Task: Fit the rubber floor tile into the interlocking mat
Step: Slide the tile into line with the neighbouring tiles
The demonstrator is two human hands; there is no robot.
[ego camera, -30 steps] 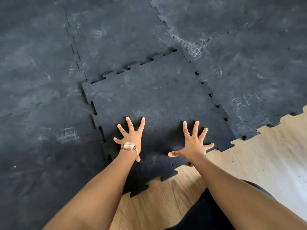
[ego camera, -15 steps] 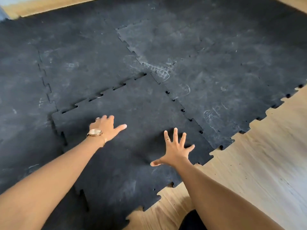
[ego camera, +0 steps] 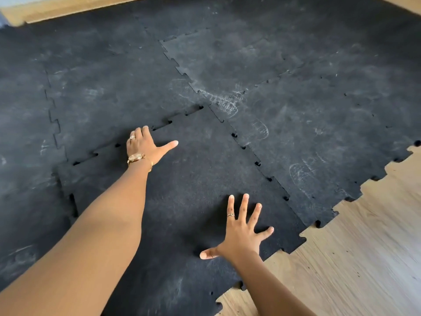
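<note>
The black rubber floor tile [ego camera: 200, 179] lies in the corner gap of the dark interlocking mat [ego camera: 284, 92], its toothed far and right edges against the neighbouring tiles with small gaps along the seams. My left hand [ego camera: 145, 147], with a watch and a ring, presses on the tile's far edge at the seam, fingers curled over the joint and thumb out. My right hand [ego camera: 241, 231] lies flat with fingers spread on the tile near its front right part. The tile's left edge [ego camera: 73, 201] sits slightly raised over the mat.
Light wooden floor [ego camera: 364, 258] shows at the right and front beyond the mat's toothed edge. A strip of wood floor [ego camera: 57, 8] runs along the far side. Chalky shoe prints [ego camera: 227, 103] mark the mat.
My left hand has moved from the tile's near middle up to its far edge seam. My right hand has stayed flat on the tile. The camera view has shifted back and to the right.
</note>
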